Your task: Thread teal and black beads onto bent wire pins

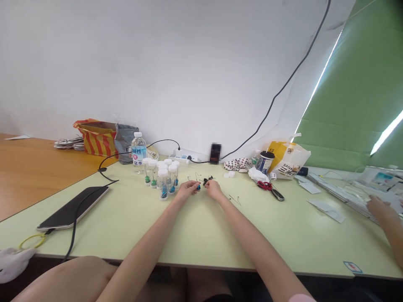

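Note:
Both my arms reach out over the pale green table [195, 235]. My left hand [188, 188] is closed in a pinch on a small blue piece [198, 187] with thin wire attached. My right hand [213, 188] pinches a small black piece [206, 181] just beside it. The two hands almost touch. A cluster of several clear vials with white caps [162, 176] stands just left of my left hand, some with blue or green bits at the bottom. A loose bent wire [234, 199] lies right of my right hand.
A water bottle [138, 153], striped bag [97, 137] and power strip [182, 157] line the back. A tablet [73, 207] with a black cable lies at left. Red-handled scissors [267, 187], a cup [265, 162] and yellow bag [288, 159] sit right. Another person's hand [379, 208] rests on papers far right.

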### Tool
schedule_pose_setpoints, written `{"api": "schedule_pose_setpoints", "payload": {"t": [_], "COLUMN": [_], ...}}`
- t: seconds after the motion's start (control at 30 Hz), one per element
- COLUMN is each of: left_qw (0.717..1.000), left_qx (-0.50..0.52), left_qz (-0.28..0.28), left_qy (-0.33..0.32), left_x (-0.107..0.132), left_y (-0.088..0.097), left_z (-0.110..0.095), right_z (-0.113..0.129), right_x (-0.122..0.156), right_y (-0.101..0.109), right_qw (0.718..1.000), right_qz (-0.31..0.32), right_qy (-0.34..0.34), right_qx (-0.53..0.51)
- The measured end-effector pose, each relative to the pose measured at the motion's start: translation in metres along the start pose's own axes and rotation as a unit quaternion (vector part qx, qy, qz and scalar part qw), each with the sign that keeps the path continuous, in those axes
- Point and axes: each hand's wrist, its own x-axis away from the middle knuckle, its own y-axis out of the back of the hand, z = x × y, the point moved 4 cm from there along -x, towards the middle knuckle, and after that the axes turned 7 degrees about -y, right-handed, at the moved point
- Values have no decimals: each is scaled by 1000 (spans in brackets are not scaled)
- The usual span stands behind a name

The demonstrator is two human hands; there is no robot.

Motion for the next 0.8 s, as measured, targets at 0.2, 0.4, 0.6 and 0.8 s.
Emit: {"api": "schedule_pose_setpoints", "payload": {"t": [0.2, 0.4, 0.6, 0.8], "left_qw": [1000, 1000, 1000, 1000], "left_qx": [-4, -14, -7, -3], "left_qz": [-6, 2, 9, 6], "left_qy": [5, -4, -6, -5], "left_x": [1, -1, 0, 0], "left_y": [-1, 0, 1, 1], "left_z": [-2, 2, 4, 3], "right_z": [-2, -3, -4, -3], "right_x": [-4, -2, -2, -2], "right_y": [-9, -12, -11, -9], "right_qw": [998, 997, 999, 1000], "right_qz": [-27, -68, -47, -18], "right_qy": [-46, -20, -8, -24], "right_qx": [21, 24, 2, -5]}}
